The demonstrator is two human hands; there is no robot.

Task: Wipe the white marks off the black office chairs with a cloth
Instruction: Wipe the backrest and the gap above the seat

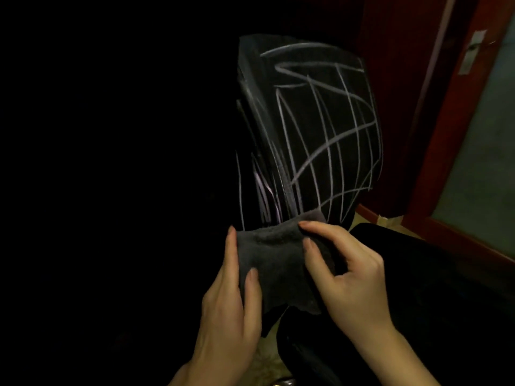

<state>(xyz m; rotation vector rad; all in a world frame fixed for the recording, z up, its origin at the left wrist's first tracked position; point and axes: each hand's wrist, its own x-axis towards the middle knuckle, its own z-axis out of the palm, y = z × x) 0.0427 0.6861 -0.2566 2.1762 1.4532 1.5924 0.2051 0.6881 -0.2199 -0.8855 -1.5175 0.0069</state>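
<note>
Preparation seems the step in hand: both hands hold a dark grey cloth [274, 263] at lower centre of the frame; the left hand [231, 299] pinches its left edge, the right hand [348, 274] pinches its upper right edge, spreading it. Just above, the black chair back [315, 129] fills the centre, crossed with white marks [326, 146] not yet wiped; the next move likely calls for pressing cloth onto those lines. A reddish door frame [446, 140] stands at right; the left of frame is too dark to read.
</note>
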